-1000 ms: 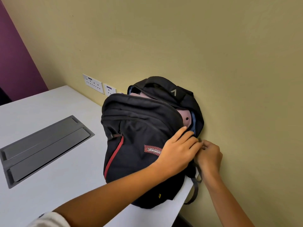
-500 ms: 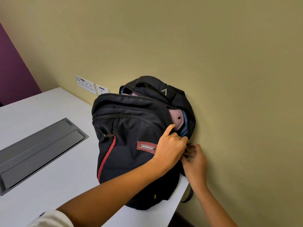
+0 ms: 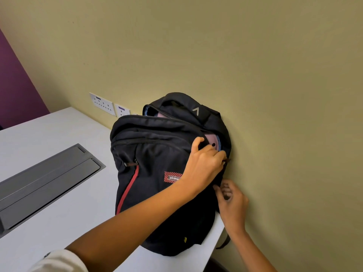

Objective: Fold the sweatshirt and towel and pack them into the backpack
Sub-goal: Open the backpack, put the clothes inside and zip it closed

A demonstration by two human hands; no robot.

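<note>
- The backpack (image 3: 157,183) lies on the table (image 3: 59,203), tight against the wall (image 3: 275,95), with pink cloth (image 3: 210,139) inside and its mouth partly open.
- Your left hand (image 3: 204,165) has climbed the zip line and grips the flap edge: closing has begun.
- Your right hand (image 3: 232,201) sits lower now, fingers curled at the seam; whether it holds anything is unclear.

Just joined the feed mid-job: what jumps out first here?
A black backpack with a red stripe sits on the white table against the wall, its top open on pink fabric. The left hand grips its front panel; the right hand is at its wall side, blurred.
</note>
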